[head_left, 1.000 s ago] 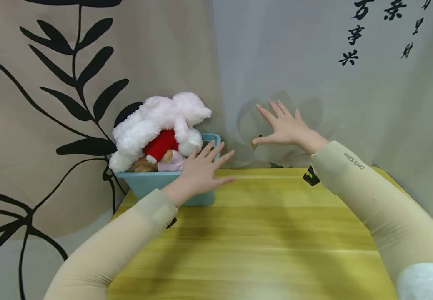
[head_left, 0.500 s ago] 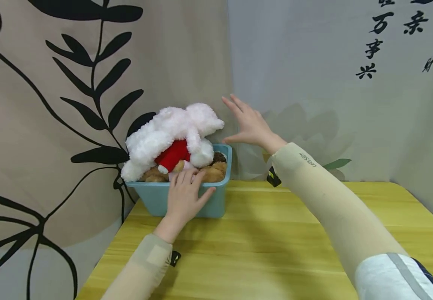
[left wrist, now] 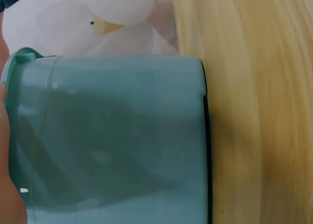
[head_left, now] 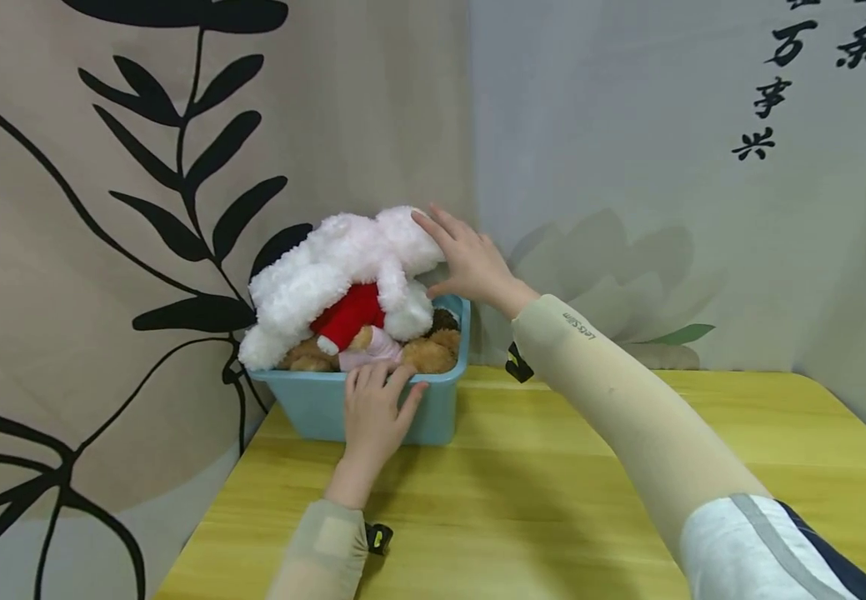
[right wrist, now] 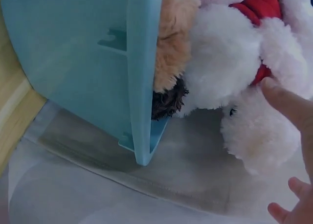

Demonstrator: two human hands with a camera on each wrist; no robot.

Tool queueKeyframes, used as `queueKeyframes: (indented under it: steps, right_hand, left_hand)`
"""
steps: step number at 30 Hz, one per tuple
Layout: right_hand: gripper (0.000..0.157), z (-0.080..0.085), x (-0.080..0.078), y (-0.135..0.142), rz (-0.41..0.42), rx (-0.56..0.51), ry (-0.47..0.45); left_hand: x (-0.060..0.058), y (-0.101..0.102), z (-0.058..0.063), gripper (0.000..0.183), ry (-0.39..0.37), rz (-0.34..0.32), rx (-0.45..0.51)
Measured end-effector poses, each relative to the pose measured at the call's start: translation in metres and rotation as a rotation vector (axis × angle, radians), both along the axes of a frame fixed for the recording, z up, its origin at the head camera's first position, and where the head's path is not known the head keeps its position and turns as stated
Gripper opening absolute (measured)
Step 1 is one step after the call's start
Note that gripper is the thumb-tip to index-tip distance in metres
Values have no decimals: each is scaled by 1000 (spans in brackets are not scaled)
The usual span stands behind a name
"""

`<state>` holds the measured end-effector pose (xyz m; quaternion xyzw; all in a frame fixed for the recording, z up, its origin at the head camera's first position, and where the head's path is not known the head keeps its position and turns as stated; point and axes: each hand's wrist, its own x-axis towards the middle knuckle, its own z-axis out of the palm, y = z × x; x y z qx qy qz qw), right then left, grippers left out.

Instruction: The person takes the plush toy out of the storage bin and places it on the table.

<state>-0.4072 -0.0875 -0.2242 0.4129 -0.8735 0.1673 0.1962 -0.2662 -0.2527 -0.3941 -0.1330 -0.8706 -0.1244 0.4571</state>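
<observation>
A light-blue plastic bin (head_left: 293, 404) stands at the table's back left, filled with stuffed toys. On top lies a fluffy white stuffed animal (head_left: 305, 275), its head hanging over the bin's right side. My left hand (head_left: 374, 417) holds the front rim, fingers bent over it; in the left wrist view only a strip of this hand (left wrist: 10, 194) shows beside the bin wall. My right hand (head_left: 473, 265) is spread at the white toy's head. In the right wrist view its thumb (right wrist: 283, 101) overlaps the fur; whether it presses in is unclear.
Under the white toy are a red garment (head_left: 350, 317), brown plush (head_left: 433, 352), dark brown fur (head_left: 443, 320) and a pink piece (head_left: 372, 348). The yellow wooden table (head_left: 553, 467) extends to the right. A printed curtain (head_left: 590, 167) hangs close behind.
Both hands have come from above the table to the bin: the left moved down onto the front rim, the right swung left to the white stuffed animal's head. The head view shifted somewhat.
</observation>
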Motion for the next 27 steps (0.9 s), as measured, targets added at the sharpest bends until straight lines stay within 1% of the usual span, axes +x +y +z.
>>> queueKeyframes:
  steps: [3, 7, 10, 12, 19, 22, 27]
  right_hand:
    - [115, -3, -5, -4, -11, 4, 3]
    - [114, -4, -11, -11, -11, 10, 19]
    - [114, -4, -15, -15, -17, 25, 26]
    - [114, -4, -17, -19, -34, 42, 28]
    - [116, -7, -20, -31, -126, 93, 51]
    - [109, -6, -23, -38, -155, 95, 72]
    - [94, -6, -28, -45, -189, 89, 158]
  left_hand:
    - [0, 2, -3, 41, 13, -20, 33]
    - [-1, 1, -6, 44, 36, -22, 54]
    - [-3, 0, -7, 46, 55, -18, 53]
    - [-5, 0, -7, 45, 62, -19, 52]
    - [-7, 3, -10, 43, 81, -37, 66]
    - [-7, 2, -11, 44, 90, -39, 72]
    - [-9, 0, -11, 43, 100, -43, 84]
